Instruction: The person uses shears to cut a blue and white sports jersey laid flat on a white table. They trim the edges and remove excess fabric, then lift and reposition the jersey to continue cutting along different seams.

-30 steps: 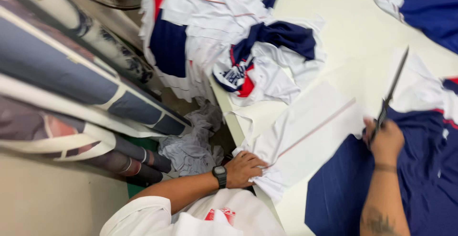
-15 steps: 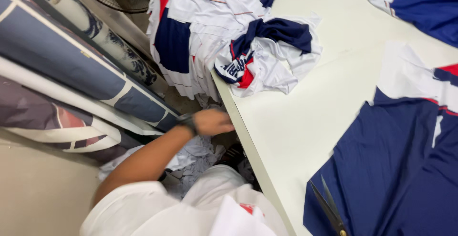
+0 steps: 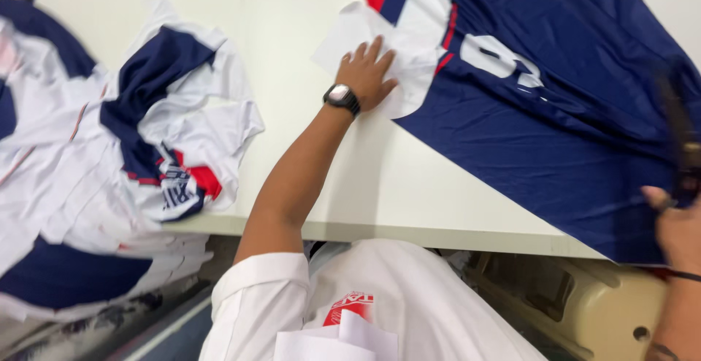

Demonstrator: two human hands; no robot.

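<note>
Now we press our left hand (image 3: 367,74) flat, open-palmed, on the white panel (image 3: 394,54) of the navy jersey (image 3: 555,113) to pin it smooth on the bench (image 3: 292,40), while our right hand (image 3: 679,229) closes its grip around dark scissors (image 3: 683,149).

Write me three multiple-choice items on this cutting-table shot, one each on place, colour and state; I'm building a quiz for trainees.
1. Where does the left hand rest?
A. On the white part of the jersey
B. On the crumpled pile
C. Off the table

2. What colour is most of the jersey spread at the right?
A. Green
B. Navy blue
C. Yellow

3. How does the fabric pile at the left lie?
A. Folded in a neat stack
B. Crumpled in a heap
C. Hung on a rail

Answers:
1 A, the palm lies flat on the white fabric by the red trim.
2 B, dark blue fills nearly all of the cloth.
3 B, white, navy and red pieces bunch loosely on the white table.
</note>
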